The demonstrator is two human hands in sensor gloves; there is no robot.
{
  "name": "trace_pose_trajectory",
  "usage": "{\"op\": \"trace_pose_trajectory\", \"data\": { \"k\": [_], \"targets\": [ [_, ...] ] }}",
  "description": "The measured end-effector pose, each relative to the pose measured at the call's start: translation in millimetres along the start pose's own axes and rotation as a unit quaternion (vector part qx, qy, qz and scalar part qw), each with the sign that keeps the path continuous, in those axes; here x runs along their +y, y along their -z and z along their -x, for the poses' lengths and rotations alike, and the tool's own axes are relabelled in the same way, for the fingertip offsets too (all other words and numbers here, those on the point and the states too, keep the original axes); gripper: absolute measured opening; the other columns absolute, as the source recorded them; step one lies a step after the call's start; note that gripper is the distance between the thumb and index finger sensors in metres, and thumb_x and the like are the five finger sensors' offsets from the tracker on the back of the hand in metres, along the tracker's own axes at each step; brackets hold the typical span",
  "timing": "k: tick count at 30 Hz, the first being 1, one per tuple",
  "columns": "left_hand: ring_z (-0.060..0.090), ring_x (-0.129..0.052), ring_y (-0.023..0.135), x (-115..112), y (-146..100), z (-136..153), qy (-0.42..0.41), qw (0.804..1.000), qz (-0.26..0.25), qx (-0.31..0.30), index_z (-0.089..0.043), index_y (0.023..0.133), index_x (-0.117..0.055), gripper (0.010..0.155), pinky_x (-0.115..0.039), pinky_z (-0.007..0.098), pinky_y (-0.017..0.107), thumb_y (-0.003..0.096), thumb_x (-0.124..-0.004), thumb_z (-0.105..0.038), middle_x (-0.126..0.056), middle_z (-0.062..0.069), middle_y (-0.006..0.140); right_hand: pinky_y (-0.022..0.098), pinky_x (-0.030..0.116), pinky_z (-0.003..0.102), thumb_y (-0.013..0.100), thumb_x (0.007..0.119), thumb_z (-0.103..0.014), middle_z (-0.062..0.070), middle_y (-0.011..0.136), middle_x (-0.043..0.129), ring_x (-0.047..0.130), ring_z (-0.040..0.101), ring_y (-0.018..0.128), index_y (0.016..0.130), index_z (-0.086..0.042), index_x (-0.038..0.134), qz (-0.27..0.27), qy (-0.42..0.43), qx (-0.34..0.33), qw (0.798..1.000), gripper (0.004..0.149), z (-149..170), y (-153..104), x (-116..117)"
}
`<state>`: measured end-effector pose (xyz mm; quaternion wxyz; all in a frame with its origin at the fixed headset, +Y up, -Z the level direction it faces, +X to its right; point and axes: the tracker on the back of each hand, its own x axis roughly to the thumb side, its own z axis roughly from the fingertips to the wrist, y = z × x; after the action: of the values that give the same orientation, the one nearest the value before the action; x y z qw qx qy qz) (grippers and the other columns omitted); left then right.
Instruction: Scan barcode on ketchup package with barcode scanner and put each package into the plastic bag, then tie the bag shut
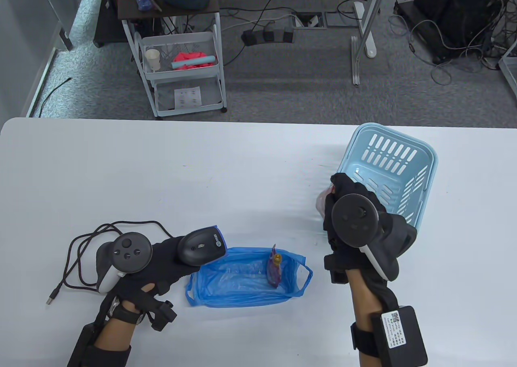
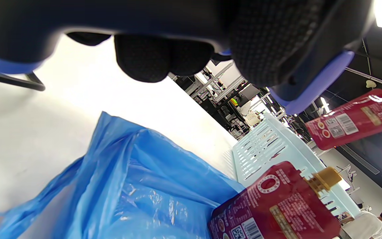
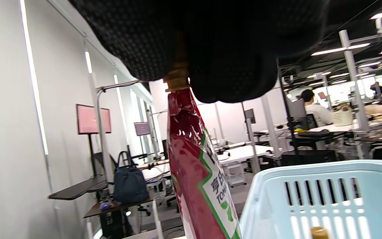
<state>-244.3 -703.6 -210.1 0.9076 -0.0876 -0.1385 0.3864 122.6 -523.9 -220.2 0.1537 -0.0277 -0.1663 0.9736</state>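
My left hand (image 1: 161, 258) grips a dark barcode scanner (image 1: 201, 247) with a blue rim (image 2: 310, 89), just left of the open blue plastic bag (image 1: 238, 280) (image 2: 128, 189). One red ketchup package (image 1: 274, 269) (image 2: 277, 205) with a yellow cap stands inside the bag. My right hand (image 1: 347, 209) holds a second red ketchup package (image 1: 322, 200) (image 3: 201, 176) (image 2: 353, 119) by its cap end, raised above the table beside the basket. In the left wrist view its barcode side faces the scanner.
A light blue slotted basket (image 1: 420, 173) (image 3: 327, 196) (image 2: 270, 146) lies tilted at the right of the white table (image 1: 202, 169). The scanner's black cable (image 1: 85, 254) coils at the left. A white trolley (image 1: 181, 72) stands beyond the far edge.
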Motion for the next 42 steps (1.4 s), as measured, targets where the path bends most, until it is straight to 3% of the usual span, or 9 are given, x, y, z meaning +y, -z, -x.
{"op": "trace_pose_trajectory", "data": {
  "k": [17,27,42],
  "targets": [
    [0.029,-0.098,0.071,-3,0,-5,0.002,1.000,-0.002,-0.019,-0.024,0.090,-0.082,0.053,-0.078,0.052,0.061,0.0424,-0.090,-0.046,-0.089,-0.002,0.086,0.038,0.081,0.040,0.050,0.086,-0.023,0.021,0.078,0.091,0.095,0.034,0.058,0.091,-0.006,0.077,-0.094,0.035,-0.101,0.990,0.046,-69,-15,51],
    [0.029,-0.098,0.072,-9,1,-9,0.008,0.999,0.004,-0.033,-0.027,0.089,-0.083,0.051,-0.077,0.052,0.061,0.0422,-0.091,-0.046,-0.089,-0.002,0.086,0.036,0.082,0.039,0.049,0.086,-0.024,0.021,0.077,0.092,0.096,0.034,0.055,0.090,-0.005,0.078,-0.137,0.027,-0.128,0.982,0.046,-81,-27,69],
    [0.029,-0.097,0.073,-17,2,-13,0.034,0.998,0.020,-0.039,-0.027,0.089,-0.082,0.051,-0.077,0.052,0.062,0.0427,-0.090,-0.046,-0.088,-0.003,0.087,0.034,0.082,0.038,0.049,0.087,-0.025,0.020,0.075,0.093,0.097,0.033,0.054,0.090,-0.005,0.079,-0.157,0.026,-0.136,0.978,0.046,-84,-33,75]
  ]
}}
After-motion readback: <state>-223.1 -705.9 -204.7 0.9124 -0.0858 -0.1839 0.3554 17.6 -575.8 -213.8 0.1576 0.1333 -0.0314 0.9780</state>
